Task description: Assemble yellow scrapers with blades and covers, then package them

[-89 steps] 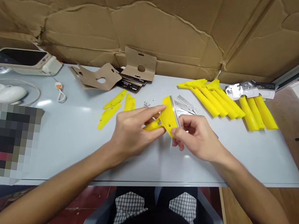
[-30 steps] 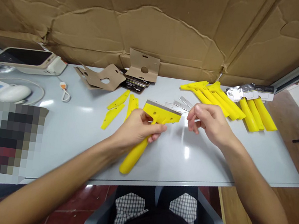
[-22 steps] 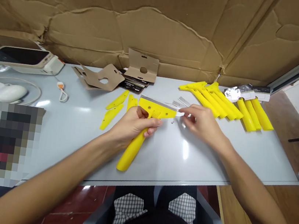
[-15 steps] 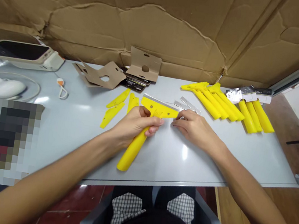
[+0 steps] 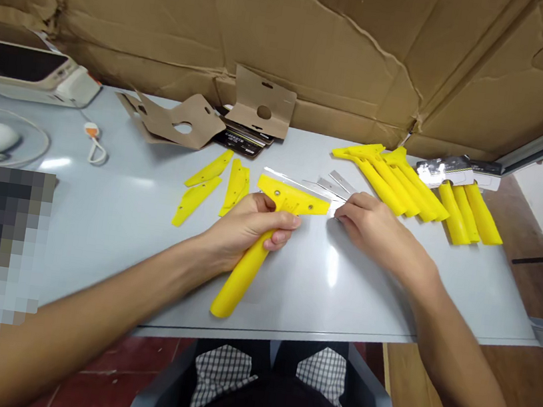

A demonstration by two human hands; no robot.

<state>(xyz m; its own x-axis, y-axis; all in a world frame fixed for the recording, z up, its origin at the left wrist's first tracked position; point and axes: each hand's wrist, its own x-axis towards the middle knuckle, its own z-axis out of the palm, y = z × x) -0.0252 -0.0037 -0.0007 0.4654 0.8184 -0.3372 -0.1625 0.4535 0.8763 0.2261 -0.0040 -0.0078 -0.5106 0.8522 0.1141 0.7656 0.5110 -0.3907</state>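
Observation:
My left hand (image 5: 248, 227) is wrapped around the neck of a yellow scraper (image 5: 237, 283). Its wide head points away from me, with a metal blade (image 5: 295, 180) along the far edge and two small fasteners showing on its face. Just right of the head, my right hand (image 5: 374, 228) rests low over the table with its fingers pinched together; what they hold, if anything, is hidden. Several loose metal blades (image 5: 341, 182) lie beyond those fingertips. Left of the scraper are several yellow head plates (image 5: 197, 201) lying flat.
Several yellow scraper handles (image 5: 395, 188) lie in a row at the back right, beside packaged ones (image 5: 484, 216). Folded cardboard cards (image 5: 177, 119) and black packets (image 5: 239, 143) sit at the back. A white cable connector (image 5: 91, 131) and a phone-like device (image 5: 15, 63) are far left.
My right hand has shifted slightly right, away from the scraper's head, uncovering its right end. My left hand keeps its grip. The whole view has also shifted a little.

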